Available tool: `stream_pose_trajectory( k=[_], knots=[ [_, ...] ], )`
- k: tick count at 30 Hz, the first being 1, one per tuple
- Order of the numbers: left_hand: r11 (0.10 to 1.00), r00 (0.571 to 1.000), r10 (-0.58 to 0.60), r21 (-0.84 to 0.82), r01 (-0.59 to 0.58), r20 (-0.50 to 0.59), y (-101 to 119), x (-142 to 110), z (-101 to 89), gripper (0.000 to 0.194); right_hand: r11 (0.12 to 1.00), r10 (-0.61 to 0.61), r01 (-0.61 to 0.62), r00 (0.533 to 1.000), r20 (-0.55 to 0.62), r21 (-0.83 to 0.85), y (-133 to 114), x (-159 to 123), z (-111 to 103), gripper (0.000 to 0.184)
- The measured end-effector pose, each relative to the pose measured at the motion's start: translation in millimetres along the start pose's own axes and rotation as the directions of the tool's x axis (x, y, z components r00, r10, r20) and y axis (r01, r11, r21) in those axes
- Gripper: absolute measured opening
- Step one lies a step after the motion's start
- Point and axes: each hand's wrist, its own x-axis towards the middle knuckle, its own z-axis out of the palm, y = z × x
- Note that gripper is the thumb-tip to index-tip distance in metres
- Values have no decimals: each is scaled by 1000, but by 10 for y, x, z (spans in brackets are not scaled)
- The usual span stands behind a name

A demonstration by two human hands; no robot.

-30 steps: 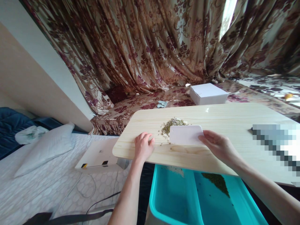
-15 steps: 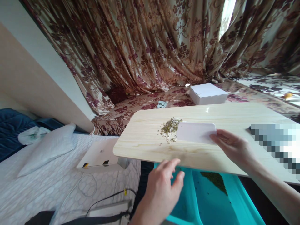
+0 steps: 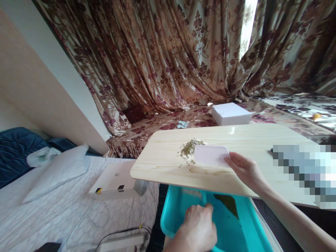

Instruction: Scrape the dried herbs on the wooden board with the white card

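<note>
Grain pile (image 3: 191,148) on tabletop (image 3: 154,159), left half; right hand (image 3: 245,168) fingers pinch white card (image 3: 211,155) beside it; left hand (image 3: 198,224) over teal bin (image 3: 249,224), fingers curled, grip can't tell; likely sorting grains; next move wants steady card; bin's near end cut off.

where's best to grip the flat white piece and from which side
Probably by its right short edge, coming from the right, where the right hand holds it. The flat white piece looks thin enough to pinch, and its left edge faces the pile of green bits, so this should keep clear of them.
</note>
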Motion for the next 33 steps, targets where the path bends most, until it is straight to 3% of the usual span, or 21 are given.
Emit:
stream_pose_trajectory(
  k=[6,10,19,23,33],
  knots=[
    [994,992,-111,15,112,-61,-478,-292,-100,37,998,-54,54,998,41,-18,15,-9,105,26],
    [988,985,-154,13,155,-78,-653,-439,-124,37,998,-63,64,997,37,-25,24,-6,188,24],
    [984,984,-179,19,179,-11,-674,-446,-118,36,996,-35,42,995,91,-74,-32,-28,237,29],
    [977,977,-208,39,210,-36,-663,-466,-108,35,996,-24,28,998,51,-85,-35,-51,218,33],
    [988,988,-149,22,150,-35,-750,-568,-174,31,988,-53,63,996,70,-141,-68,-150,260,37]
  ],
)
